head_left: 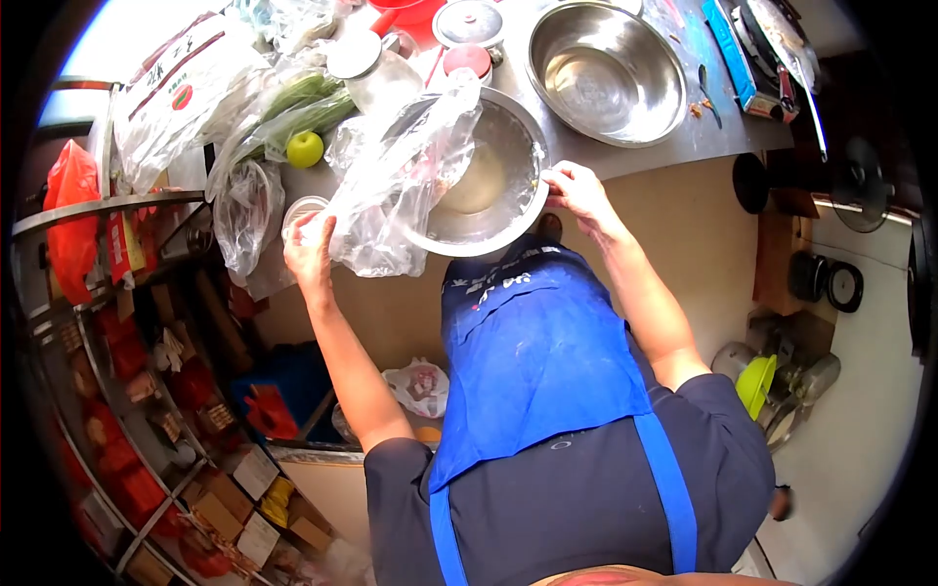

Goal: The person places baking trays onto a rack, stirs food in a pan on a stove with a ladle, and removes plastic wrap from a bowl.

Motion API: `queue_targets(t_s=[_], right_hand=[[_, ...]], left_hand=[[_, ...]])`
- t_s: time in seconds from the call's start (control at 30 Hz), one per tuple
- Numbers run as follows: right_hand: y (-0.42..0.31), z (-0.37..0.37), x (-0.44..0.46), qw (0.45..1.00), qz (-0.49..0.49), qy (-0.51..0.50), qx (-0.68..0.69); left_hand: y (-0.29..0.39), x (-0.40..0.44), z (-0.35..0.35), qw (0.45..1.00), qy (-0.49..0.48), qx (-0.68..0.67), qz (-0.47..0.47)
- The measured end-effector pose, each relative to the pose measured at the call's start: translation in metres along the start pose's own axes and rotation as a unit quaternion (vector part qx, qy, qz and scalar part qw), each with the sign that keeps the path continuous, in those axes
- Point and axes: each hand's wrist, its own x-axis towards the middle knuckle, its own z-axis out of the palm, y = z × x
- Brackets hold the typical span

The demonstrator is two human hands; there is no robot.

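Observation:
My left hand (311, 256) is at the left front of the table, its fingers curled against a small round tub (306, 206) with a pale rim. Right by its thumb, a crumpled clear plastic bag (386, 205) drapes over the left side of a metal bowl (532, 210). A pale residue coats the inside of this bowl, which sits at the table's front edge. My right hand (581, 195) grips the bowl's right rim between thumb and fingers. The bag hides part of the bowl's left side.
A larger steel basin (608, 73) stands behind on the right. A green apple (305, 149) and bagged green vegetables (298, 103) lie on the left. Lidded jars (467, 63) stand at the back. Metal shelving (107, 205) is at the left, and a blue box (738, 59) at the right end.

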Motion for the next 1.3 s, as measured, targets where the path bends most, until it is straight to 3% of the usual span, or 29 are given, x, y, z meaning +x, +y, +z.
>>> queue_targets(t_s=[0.03, 0.17, 0.23, 0.3, 0.37, 0.43, 0.53, 0.63, 0.7, 0.8, 0.83, 0.87, 0.93, 1.0, 1.07, 1.1, 1.13, 1.23, 1.3], right_hand=[[0.001, 0.001, 0.002, 1.000, 0.003, 0.005, -0.015], [0.001, 0.004, 0.003, 0.998, 0.009, 0.025, -0.064], [0.001, 0.004, 0.002, 0.999, 0.005, 0.018, -0.041], [0.008, 0.002, 0.005, 1.000, 0.002, 0.010, -0.018], [0.011, 0.001, 0.011, 0.992, -0.069, 0.030, -0.103], [-0.001, 0.003, 0.007, 0.994, -0.052, 0.045, -0.088], [-0.012, 0.005, 0.006, 0.990, -0.045, 0.083, -0.100], [-0.009, -0.004, 0.013, 0.989, -0.053, 0.072, -0.116], [-0.014, -0.006, 0.012, 0.989, 0.011, 0.045, -0.138], [-0.013, -0.003, 0.013, 0.994, 0.004, 0.040, -0.099], [-0.010, -0.001, 0.014, 0.994, 0.004, 0.041, -0.102], [-0.005, 0.001, 0.014, 0.996, -0.005, 0.050, -0.080], [0.003, 0.001, 0.017, 0.996, -0.013, 0.058, -0.060], [0.008, -0.002, 0.021, 0.997, -0.001, 0.043, -0.070], [0.014, -0.004, 0.029, 0.992, -0.028, 0.053, -0.113], [0.017, -0.007, 0.031, 0.985, -0.054, 0.064, -0.153], [0.013, -0.006, 0.028, 0.984, -0.053, 0.064, -0.155], [0.003, -0.004, 0.021, 0.985, -0.020, 0.078, -0.154], [0.005, -0.007, 0.018, 0.995, -0.021, 0.071, -0.071]], left_hand=[[0.001, -0.002, 0.001, 0.997, -0.003, -0.025, -0.071], [-0.007, 0.001, 0.005, 0.997, 0.033, 0.005, -0.072], [-0.007, 0.001, 0.005, 0.988, 0.031, 0.013, -0.148], [-0.021, 0.000, 0.011, 0.990, 0.057, 0.027, -0.123], [-0.007, -0.004, 0.012, 0.991, 0.083, 0.042, -0.099], [0.011, -0.015, 0.009, 0.981, 0.022, -0.053, -0.185], [0.010, -0.029, 0.011, 0.977, -0.015, -0.091, -0.192], [0.011, -0.045, 0.021, 0.972, -0.016, -0.065, -0.224], [-0.002, -0.055, 0.023, 0.973, -0.066, -0.030, -0.218], [-0.003, -0.070, 0.034, 0.965, -0.096, -0.070, -0.232], [-0.007, -0.072, 0.037, 0.968, -0.142, 0.011, -0.205], [-0.009, -0.081, 0.045, 0.986, -0.116, 0.041, -0.110], [-0.019, -0.088, 0.053, 0.961, -0.174, 0.022, -0.212], [-0.031, -0.091, 0.055, 0.957, -0.170, 0.012, -0.234], [-0.032, -0.093, 0.056, 0.932, -0.091, -0.145, -0.320], [-0.033, -0.096, 0.057, 0.915, -0.062, -0.240, -0.320], [-0.033, -0.098, 0.056, 0.914, -0.062, -0.240, -0.322], [-0.040, -0.105, 0.049, 0.845, -0.012, -0.468, -0.257], [-0.055, -0.109, 0.049, 0.829, -0.013, -0.502, -0.247]])
